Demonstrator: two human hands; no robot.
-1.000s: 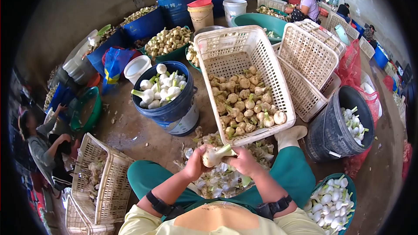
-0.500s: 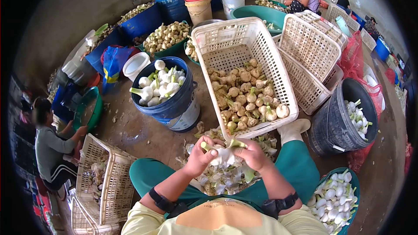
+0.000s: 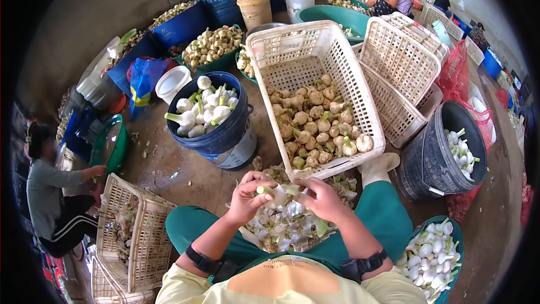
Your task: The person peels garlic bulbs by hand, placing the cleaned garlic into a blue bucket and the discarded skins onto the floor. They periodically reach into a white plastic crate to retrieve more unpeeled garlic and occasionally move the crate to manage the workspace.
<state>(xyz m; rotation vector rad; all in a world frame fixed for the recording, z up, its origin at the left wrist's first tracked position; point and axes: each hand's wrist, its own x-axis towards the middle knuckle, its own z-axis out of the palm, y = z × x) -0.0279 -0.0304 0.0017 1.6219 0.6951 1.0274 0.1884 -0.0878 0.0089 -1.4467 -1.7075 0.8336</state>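
My left hand [image 3: 250,196] is closed around a white garlic bulb [image 3: 275,197], its cut green stem pointing left between thumb and fingers. Close beside it, my right hand [image 3: 322,198] pinches a pale green-white strip of garlic skin [image 3: 293,190] at the bulb's right side. Below both hands, a heap of shed garlic skins [image 3: 287,225] lies between my knees. Just ahead stands a cream plastic crate [image 3: 371,129] holding unpeeled, brownish garlic bulbs [image 3: 310,126].
A blue bucket [image 3: 239,146] of white garlic stands left of the crate; a dark bucket [image 3: 413,160] with more is at right. Peeled bulbs [image 3: 428,259] fill a green basin by my right side. Stacked crates [image 3: 149,236] and a seated person [image 3: 53,186] are at left.
My hands have shifted slightly, and the garlic bulb has turned in my left hand. The green-white piece at my right fingers now shows less. The person at left has leaned back.
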